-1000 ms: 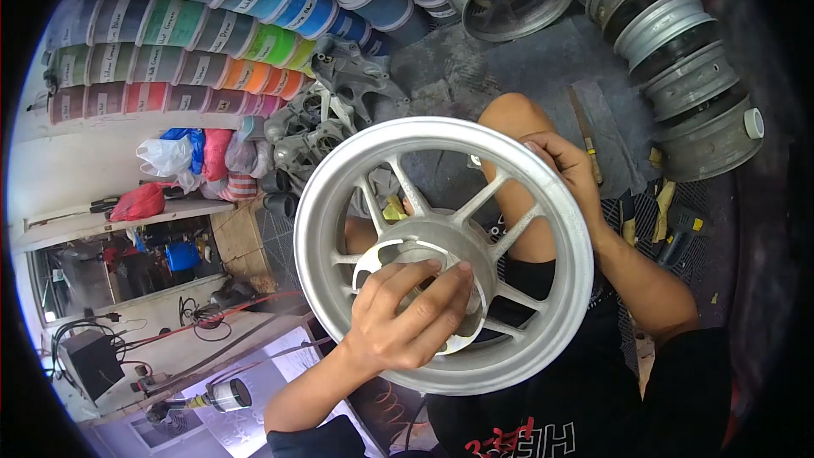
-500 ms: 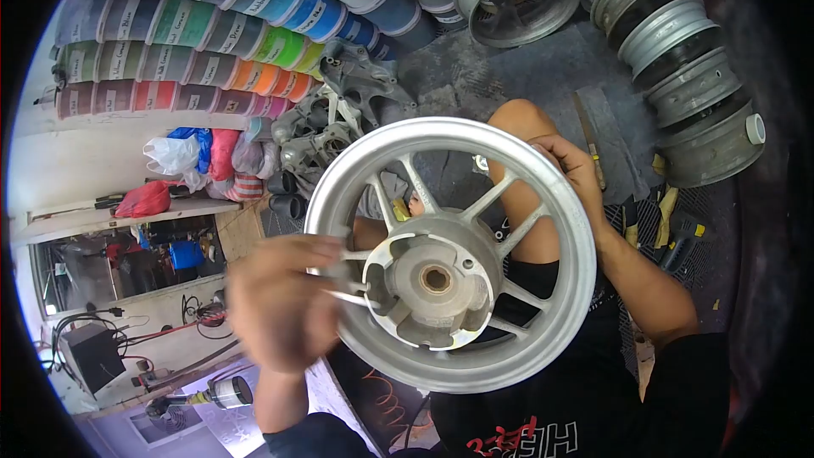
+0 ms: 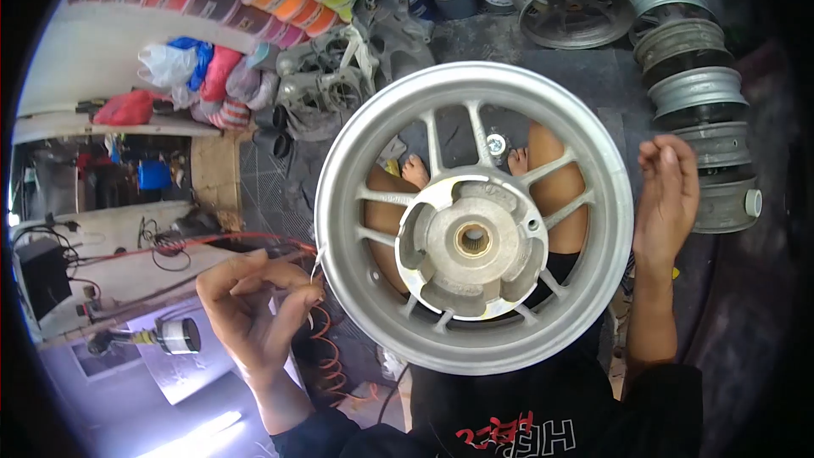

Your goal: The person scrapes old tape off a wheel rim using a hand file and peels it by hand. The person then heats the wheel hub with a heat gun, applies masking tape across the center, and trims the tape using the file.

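A silver alloy motorcycle wheel [image 3: 473, 356] is above my lap, with its spokes and hub [image 3: 500, 267] facing me. Legs and bare feet show through the gaps between the spokes. By the wheel's left edge, my left hand [image 3: 263, 309] pinches a thin pale strip [image 3: 316, 271] between thumb and fingertips; what the strip is made of I cannot make out. My right hand [image 3: 670, 195] is upright at the right edge of the rim, fingers loosely stretched and nothing in them. Whether its palm touches the rim is unclear.
More wheels [image 3: 697, 89] stand stacked at the right, and another wheel [image 3: 572, 4] lies at the back. Grey metal castings [image 3: 326, 76] and plastic bags [image 3: 216, 76] are at the left, below labelled paint tubs [image 3: 280, 21]. An orange coiled hose [image 3: 326, 352] hangs at lower left.
My left hand has moved from the hub out past the left rim with the strip. My right hand has come off the upper right rim. The wheel now faces me more squarely.
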Demonstrator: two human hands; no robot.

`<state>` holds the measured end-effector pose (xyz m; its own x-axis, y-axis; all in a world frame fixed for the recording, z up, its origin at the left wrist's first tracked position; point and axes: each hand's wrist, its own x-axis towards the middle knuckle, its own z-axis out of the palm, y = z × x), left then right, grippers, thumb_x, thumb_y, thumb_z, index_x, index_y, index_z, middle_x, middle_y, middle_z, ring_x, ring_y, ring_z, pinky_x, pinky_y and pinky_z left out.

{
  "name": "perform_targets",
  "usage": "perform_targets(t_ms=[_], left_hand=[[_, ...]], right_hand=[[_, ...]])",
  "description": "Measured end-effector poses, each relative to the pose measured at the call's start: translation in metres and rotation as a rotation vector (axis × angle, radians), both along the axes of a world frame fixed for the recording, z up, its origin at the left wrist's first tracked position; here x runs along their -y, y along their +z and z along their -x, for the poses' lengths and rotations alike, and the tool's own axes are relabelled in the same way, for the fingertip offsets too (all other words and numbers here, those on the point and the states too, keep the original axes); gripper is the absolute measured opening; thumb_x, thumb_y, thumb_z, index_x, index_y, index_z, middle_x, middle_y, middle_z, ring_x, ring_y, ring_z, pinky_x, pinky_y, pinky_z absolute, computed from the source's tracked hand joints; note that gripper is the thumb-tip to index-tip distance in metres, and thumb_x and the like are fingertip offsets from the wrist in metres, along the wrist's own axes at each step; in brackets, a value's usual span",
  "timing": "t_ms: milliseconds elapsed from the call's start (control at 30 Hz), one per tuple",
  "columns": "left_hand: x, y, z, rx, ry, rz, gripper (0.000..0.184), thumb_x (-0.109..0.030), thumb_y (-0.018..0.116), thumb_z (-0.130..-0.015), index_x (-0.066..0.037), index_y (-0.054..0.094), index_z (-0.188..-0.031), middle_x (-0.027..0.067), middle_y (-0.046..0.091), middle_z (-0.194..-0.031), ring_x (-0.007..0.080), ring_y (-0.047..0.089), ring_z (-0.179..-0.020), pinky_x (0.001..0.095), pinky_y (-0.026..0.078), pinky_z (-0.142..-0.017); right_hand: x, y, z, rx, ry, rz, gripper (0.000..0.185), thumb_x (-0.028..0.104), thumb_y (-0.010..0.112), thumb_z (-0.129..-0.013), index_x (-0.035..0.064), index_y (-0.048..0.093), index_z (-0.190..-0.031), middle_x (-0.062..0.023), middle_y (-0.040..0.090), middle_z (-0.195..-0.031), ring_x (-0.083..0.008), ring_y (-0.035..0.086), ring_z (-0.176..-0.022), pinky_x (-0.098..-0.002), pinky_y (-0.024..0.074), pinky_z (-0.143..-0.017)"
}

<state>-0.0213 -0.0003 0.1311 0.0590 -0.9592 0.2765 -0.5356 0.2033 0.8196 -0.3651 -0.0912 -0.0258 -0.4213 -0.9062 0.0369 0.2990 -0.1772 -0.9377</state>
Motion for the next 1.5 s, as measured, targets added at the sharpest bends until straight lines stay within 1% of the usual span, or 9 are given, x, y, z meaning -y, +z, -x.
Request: perform_targets(t_ms=[133, 200, 333, 433, 767, 967, 1167, 1300, 1500], left_hand=[[-0.021, -0.009, -0.017, 0.356, 0.014, 0.040, 0.010, -0.004, 0.072, -0.084, 0.000, 0.066, -0.092, 0.0112, 0.064, -0.078, 0.0171, 0.058, -0.067, 0.0264, 0.044, -0.061], [-0.033, -0.016, -0.011, 0.237, 0.136, -0.002, 0.023, -0.022, 0.076, -0.083, 0.000, 0.069, -0.082, 0.0095, 0.062, -0.075, 0.0175, 0.057, -0.067, 0.0275, 0.041, -0.059], [-0.048, -0.034, -0.013, 0.137, 0.079, 0.000, 0.036, -0.037, 0.078, -0.079, -0.001, 0.070, -0.083, 0.0080, 0.061, -0.072, 0.0165, 0.056, -0.065, 0.0272, 0.038, -0.056], [-0.058, -0.045, -0.013, 0.077, 0.032, -0.055, 0.038, -0.039, 0.082, -0.073, -0.003, 0.071, -0.082, 0.0059, 0.061, -0.074, 0.0164, 0.057, -0.064, 0.0271, 0.039, -0.056], [-0.071, -0.059, -0.020, 0.018, 0.026, -0.029, 0.033, -0.032, 0.087, -0.066, -0.005, 0.073, -0.079, 0.0038, 0.059, -0.073, 0.0147, 0.055, -0.062, 0.0261, 0.040, -0.054], [-0.075, -0.064, -0.021, -0.040, 0.038, -0.036, 0.032, -0.031, 0.087, -0.067, -0.005, 0.073, -0.080, 0.0039, 0.059, -0.073, 0.0141, 0.056, -0.063, 0.0257, 0.040, -0.054], [-0.073, -0.068, -0.025, -0.027, 0.034, -0.009, 0.032, -0.025, 0.087, -0.066, -0.004, 0.073, -0.085, 0.0050, 0.059, -0.074, 0.0155, 0.058, -0.063, 0.0263, 0.042, -0.054], [-0.074, -0.070, -0.024, 0.162, 0.020, -0.029, 0.037, -0.022, 0.083, -0.068, -0.007, 0.073, -0.100, 0.0048, 0.057, -0.076, 0.0154, 0.057, -0.064, 0.0272, 0.043, -0.056], [-0.070, -0.081, -0.002, 0.553, -0.346, -0.041, 0.053, -0.016, 0.057, -0.082, -0.021, 0.063, -0.134, -0.0013, 0.041, -0.077, 0.0125, 0.043, -0.066, 0.0275, 0.034, -0.060]], right_hand=[[-0.028, 0.013, 0.000, -0.335, 0.094, 0.222, 0.017, 0.011, 0.053, -0.098, -0.0021, 0.060, -0.106, -0.0104, 0.060, -0.095, -0.0184, 0.056, -0.090, -0.0324, 0.0436, -0.084], [-0.041, 0.022, 0.001, -0.573, 0.234, 0.329, 0.018, 0.011, 0.055, -0.095, -0.0025, 0.060, -0.105, -0.0119, 0.060, -0.094, -0.0212, 0.054, -0.088, -0.0356, 0.0430, -0.083], [-0.063, 0.051, -0.014, -1.204, 0.603, 0.508, 0.025, 0.034, 0.078, -0.080, 0.0172, 0.071, -0.097, -0.0012, 0.063, -0.104, -0.0250, 0.049, -0.101, -0.0402, 0.0412, -0.083], [-0.073, 0.052, -0.040, -1.336, 0.705, 0.601, 0.034, 0.043, 0.083, -0.068, 0.0267, 0.073, -0.097, 0.0049, 0.063, -0.112, -0.0262, 0.045, -0.110, -0.0411, 0.0407, -0.084], [-0.045, 0.067, -0.057, -1.471, 0.888, 0.544, 0.051, 0.052, 0.080, -0.061, 0.0188, 0.074, -0.099, -0.0042, 0.063, -0.114, -0.0331, 0.045, -0.115, -0.0459, 0.0399, -0.093], [-0.036, 0.078, -0.057, -1.447, 0.824, 0.503, 0.044, 0.041, 0.082, -0.062, 0.0152, 0.075, -0.096, -0.0025, 0.064, -0.115, -0.0312, 0.047, -0.113, -0.0432, 0.0393, -0.094], [-0.065, 0.064, -0.048, -1.444, 0.837, 0.752, 0.043, 0.050, 0.078, -0.071, 0.0229, 0.073, -0.105, 0.0012, 0.065, -0.119, -0.0347, 0.042, -0.125, -0.0516, 0.0370, -0.098], [-0.091, 0.031, -0.032, -1.839, 1.007, 0.766, 0.046, 0.048, 0.067, -0.086, 0.0364, 0.061, -0.130, 0.0188, 0.048, -0.147, -0.0397, 0.021, -0.146, -0.0533, 0.0176, -0.115], [-0.096, 0.032, -0.009, -1.835, 1.016, 0.705, 0.057, 0.051, 0.067, -0.085, 0.0410, 0.053, -0.139, 0.0058, 0.030, -0.161, -0.0467, 0.005, -0.149, -0.0594, 0.0145, -0.114]])
